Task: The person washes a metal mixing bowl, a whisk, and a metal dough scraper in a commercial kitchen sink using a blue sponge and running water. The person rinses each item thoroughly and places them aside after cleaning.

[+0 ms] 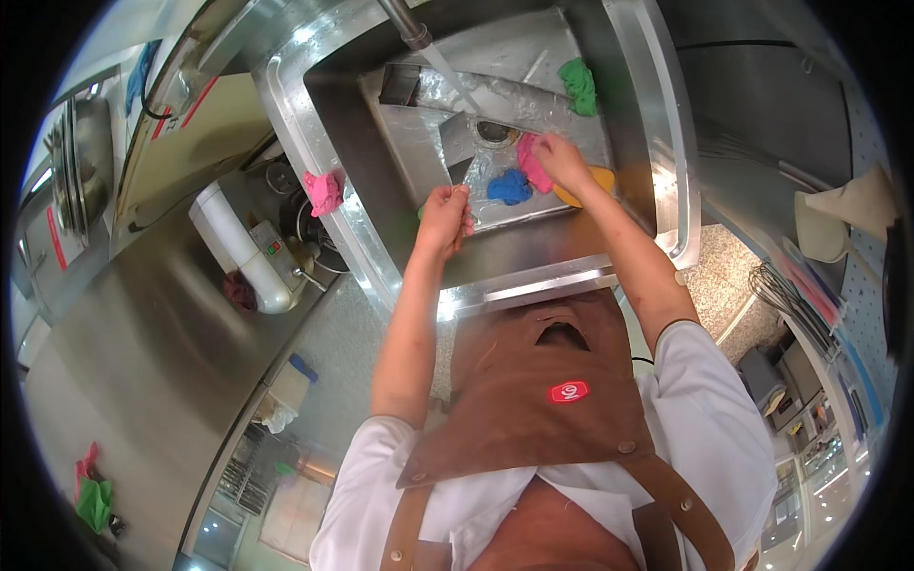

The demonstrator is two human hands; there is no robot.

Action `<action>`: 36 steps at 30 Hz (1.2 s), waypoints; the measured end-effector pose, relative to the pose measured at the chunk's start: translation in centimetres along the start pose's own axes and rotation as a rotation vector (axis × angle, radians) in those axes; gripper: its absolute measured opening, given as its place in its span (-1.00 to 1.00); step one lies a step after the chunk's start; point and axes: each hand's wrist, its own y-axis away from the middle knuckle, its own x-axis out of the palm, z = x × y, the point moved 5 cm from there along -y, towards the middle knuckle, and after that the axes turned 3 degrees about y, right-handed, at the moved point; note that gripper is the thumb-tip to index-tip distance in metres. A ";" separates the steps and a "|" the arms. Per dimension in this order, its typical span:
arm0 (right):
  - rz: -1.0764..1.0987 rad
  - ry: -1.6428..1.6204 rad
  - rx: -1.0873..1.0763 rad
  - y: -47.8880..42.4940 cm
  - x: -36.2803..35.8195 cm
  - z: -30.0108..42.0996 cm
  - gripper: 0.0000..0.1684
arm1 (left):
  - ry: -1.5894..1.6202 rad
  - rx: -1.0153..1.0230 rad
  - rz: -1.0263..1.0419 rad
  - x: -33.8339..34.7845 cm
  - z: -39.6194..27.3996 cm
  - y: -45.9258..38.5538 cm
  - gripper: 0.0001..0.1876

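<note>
Over the near left part of the steel sink, my left hand has its fingers curled in. A bit of green shows at its left side; whether the hand grips that is hidden. My right hand pinches a pink cloth on the sink floor, right of the drain. Beside that cloth lies a crumpled blue cloth. A flat yellow item is partly covered by my right forearm. Water runs from the tap onto metal pieces in the sink.
A green cloth lies at the sink's far right. Another pink cloth sits on the left rim. Left of the sink stands a white stand mixer. Whisks and other utensils hang on the right, beside a perforated panel.
</note>
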 end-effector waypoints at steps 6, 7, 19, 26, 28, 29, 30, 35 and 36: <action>0.314 0.064 0.028 3.5 0.3 -1.1 -0.63 | 0.213 -0.149 0.432 0.6 0.0 1.7 -0.65; 0.400 -0.096 0.058 4.5 0.4 1.6 -0.62 | 0.283 -0.126 0.426 1.4 -0.4 1.9 -0.63; 0.423 -0.808 0.446 11.6 1.1 10.8 -0.67 | -0.028 -0.032 0.471 6.0 -0.5 3.3 -0.23; 0.138 0.439 0.081 21.4 -11.4 9.6 -0.63 | -0.988 0.555 0.351 1.6 4.0 3.8 -0.47; 0.109 0.575 0.133 24.7 -13.9 8.8 -0.50 | -0.963 0.503 0.335 0.7 5.1 4.1 -0.48; 0.082 0.621 0.107 25.8 -14.3 8.9 -0.56 | -1.001 0.560 0.332 -0.2 5.7 4.0 -0.49; 0.069 0.634 0.133 26.4 -14.8 10.6 -0.57 | -1.025 0.623 0.305 -1.1 5.9 3.9 -0.50; 0.050 0.651 0.124 28.0 -14.5 11.5 -0.63 | -1.115 0.664 0.288 -3.3 5.9 4.7 -0.53; 0.074 0.680 0.110 28.1 -14.4 11.3 -0.64 | -1.142 0.670 0.290 -3.5 6.0 4.3 -0.54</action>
